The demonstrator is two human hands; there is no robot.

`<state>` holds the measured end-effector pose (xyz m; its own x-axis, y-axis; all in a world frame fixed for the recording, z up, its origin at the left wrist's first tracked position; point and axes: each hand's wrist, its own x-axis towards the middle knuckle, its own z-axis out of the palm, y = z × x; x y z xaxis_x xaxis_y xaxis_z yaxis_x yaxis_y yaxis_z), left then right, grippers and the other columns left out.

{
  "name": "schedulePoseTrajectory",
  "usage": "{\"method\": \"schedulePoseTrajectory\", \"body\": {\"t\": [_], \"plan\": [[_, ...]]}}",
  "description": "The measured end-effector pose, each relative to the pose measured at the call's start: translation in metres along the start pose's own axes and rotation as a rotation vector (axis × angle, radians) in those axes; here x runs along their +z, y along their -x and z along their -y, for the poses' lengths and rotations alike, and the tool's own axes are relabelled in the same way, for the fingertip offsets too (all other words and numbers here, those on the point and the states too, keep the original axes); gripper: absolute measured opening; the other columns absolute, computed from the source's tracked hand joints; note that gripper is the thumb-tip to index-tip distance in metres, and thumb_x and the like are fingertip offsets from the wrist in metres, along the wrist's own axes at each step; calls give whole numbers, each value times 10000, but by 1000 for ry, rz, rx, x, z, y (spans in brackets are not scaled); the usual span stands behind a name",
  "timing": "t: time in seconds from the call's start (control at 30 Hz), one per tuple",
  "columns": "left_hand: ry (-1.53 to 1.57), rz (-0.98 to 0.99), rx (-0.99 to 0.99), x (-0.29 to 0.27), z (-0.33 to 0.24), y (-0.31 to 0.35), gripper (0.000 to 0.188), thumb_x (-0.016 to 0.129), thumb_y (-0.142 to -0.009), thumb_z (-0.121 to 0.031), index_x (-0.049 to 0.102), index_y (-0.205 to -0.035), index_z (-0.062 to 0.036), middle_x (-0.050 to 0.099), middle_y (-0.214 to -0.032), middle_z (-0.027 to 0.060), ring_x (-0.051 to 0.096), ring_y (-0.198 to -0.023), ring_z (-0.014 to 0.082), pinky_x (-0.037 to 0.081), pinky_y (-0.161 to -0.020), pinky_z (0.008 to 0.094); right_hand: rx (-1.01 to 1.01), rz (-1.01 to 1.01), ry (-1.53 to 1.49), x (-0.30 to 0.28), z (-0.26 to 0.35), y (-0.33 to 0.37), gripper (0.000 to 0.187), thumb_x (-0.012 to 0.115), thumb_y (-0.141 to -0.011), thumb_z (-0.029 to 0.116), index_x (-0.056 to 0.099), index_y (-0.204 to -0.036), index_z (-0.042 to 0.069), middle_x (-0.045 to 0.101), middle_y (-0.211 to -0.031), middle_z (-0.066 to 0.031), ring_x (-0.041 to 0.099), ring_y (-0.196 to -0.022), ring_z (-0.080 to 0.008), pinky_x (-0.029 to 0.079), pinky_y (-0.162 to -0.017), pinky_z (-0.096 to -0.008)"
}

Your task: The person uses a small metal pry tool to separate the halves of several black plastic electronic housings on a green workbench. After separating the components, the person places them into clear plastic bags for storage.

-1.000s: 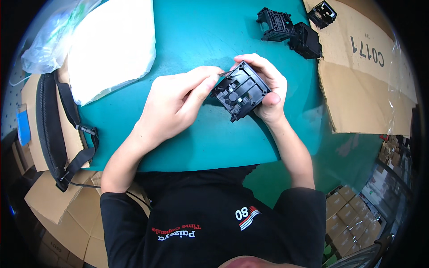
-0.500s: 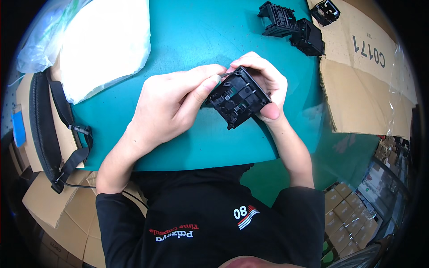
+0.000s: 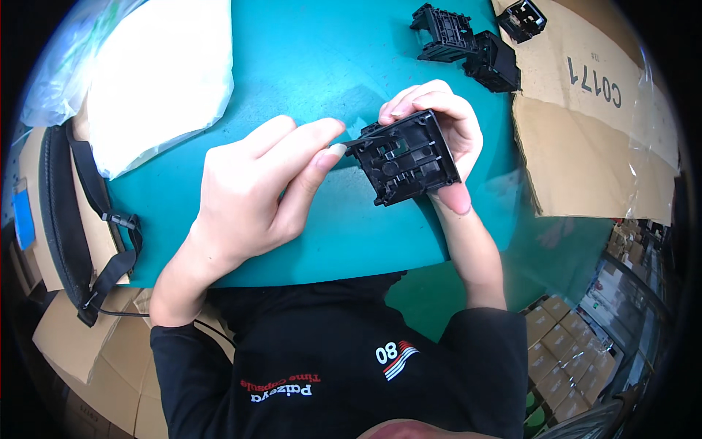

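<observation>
My right hand point(image 3: 459, 124) grips a black plastic housing point(image 3: 409, 164) by its right side, the thumb at the lower corner and the fingers behind the upper edge. Its ribbed inner side with small cutouts faces me, tilted. Between the thumb and forefinger of my left hand point(image 3: 263, 183) is a thin black strip point(image 3: 356, 142), pinched at its left end. The strip's other end reaches the upper left edge of the housing; how it meets the housing is too small to tell.
On the green table point(image 3: 307, 58), two black plastic housings point(image 3: 491, 62) lie at the back right. Another black part point(image 3: 522, 20) rests on flattened cardboard point(image 3: 585, 139). A white plastic bag point(image 3: 164, 80) lies at the left, beside a black strap with a buckle point(image 3: 121, 219).
My left hand has drawn left, away from the housing, showing more of the thin strip. My right hand has shifted slightly right and turned the housing somewhat.
</observation>
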<state>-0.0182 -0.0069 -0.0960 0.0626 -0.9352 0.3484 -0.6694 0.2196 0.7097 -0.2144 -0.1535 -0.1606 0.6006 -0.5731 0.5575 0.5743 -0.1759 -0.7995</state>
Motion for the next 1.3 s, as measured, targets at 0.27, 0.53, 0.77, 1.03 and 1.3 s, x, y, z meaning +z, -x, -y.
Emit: {"method": "schedulePoseTrajectory", "body": {"t": [0.27,0.53,0.77,1.03,1.3], "plan": [[-93,21,5,-1,-7,3,46,732,-895,-3,709,-920,-33,511,-648,55,485,-505,185,372,-476,323,-254,18,524,1,6,-4,976,930,-489,652,701,-1115,-60,727,-1028,-136,683,-978,-285,570,-842,-380],[-104,47,-41,0,-6,5,40,749,-897,-39,721,-921,-54,519,-642,69,497,-500,209,385,-476,339,-263,121,662,6,8,-4,926,949,-468,600,724,-1118,-20,718,-1031,-129,695,-975,-276,575,-829,-369],[-67,96,-77,-2,-7,6,64,749,-884,-30,730,-942,-47,545,-649,85,532,-510,233,402,-482,349,-360,281,767,3,9,-9,975,865,-598,701,623,-1137,-75,652,-1033,-187,702,-909,-324,627,-770,-416],[-7,144,-98,-3,-6,7,74,752,-878,-31,729,-947,-45,558,-655,84,551,-516,236,412,-483,360,-362,311,752,3,11,-11,945,866,-607,686,637,-1123,-72,667,-1022,-191,700,-906,-326,627,-772,-423],[-619,70,155,4,-7,12,185,800,-816,-246,681,-916,-147,411,-696,5,502,-587,154,391,-516,330,-242,309,787,12,17,-12,763,928,-555,496,761,-1108,-4,696,-981,-105,694,-901,-270,577,-765,-357]]}}
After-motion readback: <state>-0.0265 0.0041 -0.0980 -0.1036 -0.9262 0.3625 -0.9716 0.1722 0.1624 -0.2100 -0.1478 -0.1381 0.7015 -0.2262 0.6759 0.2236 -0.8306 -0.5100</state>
